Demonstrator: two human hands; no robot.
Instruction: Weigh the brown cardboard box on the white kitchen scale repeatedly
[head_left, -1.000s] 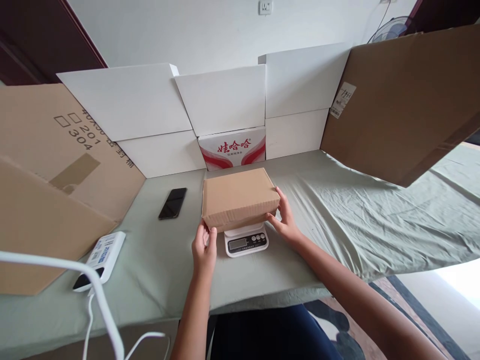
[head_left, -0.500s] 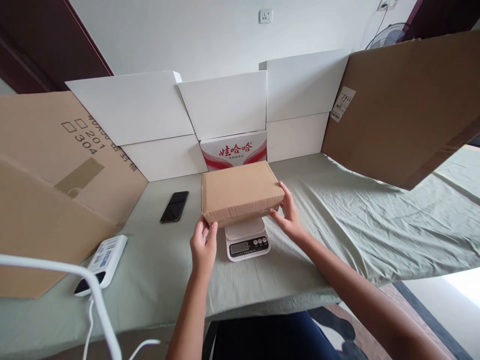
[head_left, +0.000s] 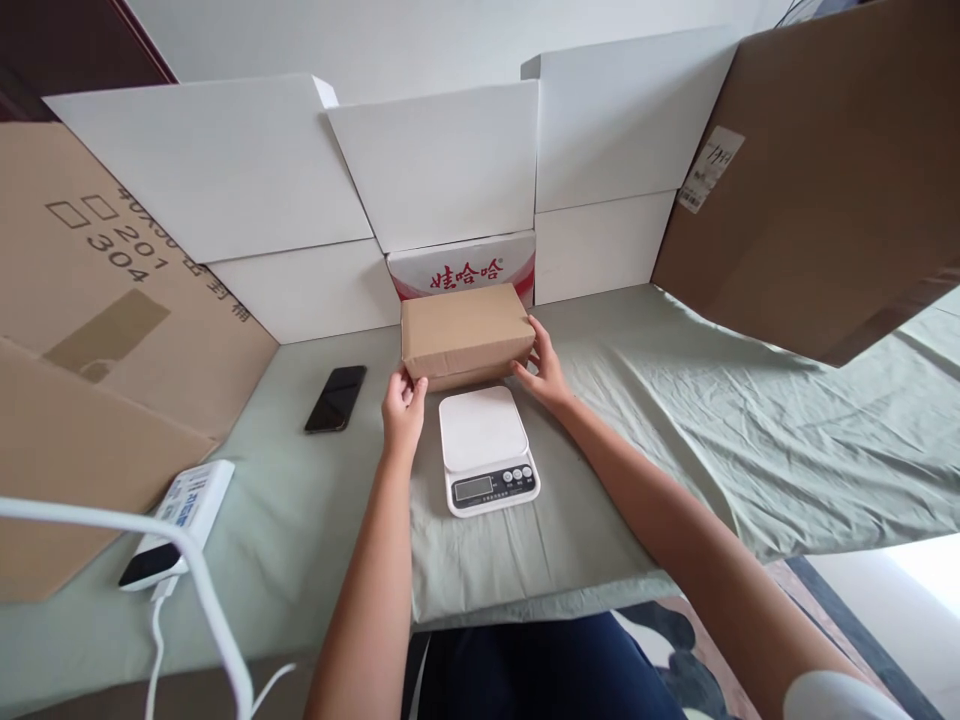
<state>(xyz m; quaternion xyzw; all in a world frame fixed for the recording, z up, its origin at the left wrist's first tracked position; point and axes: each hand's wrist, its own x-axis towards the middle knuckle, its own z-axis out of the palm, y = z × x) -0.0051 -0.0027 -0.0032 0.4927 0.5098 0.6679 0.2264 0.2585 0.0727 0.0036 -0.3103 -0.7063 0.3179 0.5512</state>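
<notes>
Cardboard box [head_left: 463,332], plain brown and closed, sits at the back of the table [head_left: 675,420], just behind the white kitchen scale [head_left: 486,450] and apart from its platform. Its far side is hidden, and it covers the lower part of the red-lettered carton [head_left: 461,268] behind it. Whether its base rests fully on the cloth cannot be made out.

Left hand [head_left: 403,405] grips the box's near left corner, fingers curled on the front face. Right hand [head_left: 545,365] holds the right end, fingers wrapped around the side, tips out of sight. Both forearms run out of the bottom edge of the view.

Scale display is too small to read; three dark buttons show beside it.

Black phone [head_left: 335,397] lies flat to the left, well clear of the left hand. White power bank [head_left: 180,520] lies nearer the front left edge, its cable trailing off the table. White curved bar [head_left: 202,600] crosses the lower left corner, cut off by the frame.

White cartons [head_left: 300,190] wall the back. Brown cardboard sheet [head_left: 90,330] leans in on the left; another brown sheet [head_left: 825,190] overhangs the right, shading the cloth below. Open room lies to the right of the scale, over wrinkled green cloth, running to the front table edge.
</notes>
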